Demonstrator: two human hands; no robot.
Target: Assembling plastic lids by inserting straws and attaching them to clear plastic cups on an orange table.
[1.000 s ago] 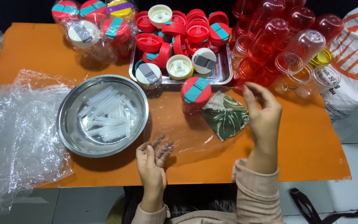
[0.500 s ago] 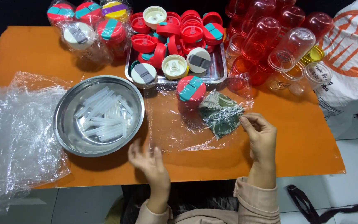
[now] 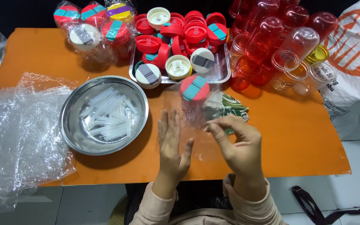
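We are now laying our left hand [image 3: 172, 146] flat, fingers together, on the clear plastic sheet [image 3: 188, 125]; half a second ago it was hovering at the table edge. Our right hand [image 3: 235, 143] has drawn nearer, its fingertips pinching the sheet's edge. Just beyond, the red and teal lid [image 3: 194, 87] and green leaf-print piece [image 3: 230, 110] are resting unmoved on the wrap. Farther off sits the steel bowl [image 3: 104, 114] of clear sticks.
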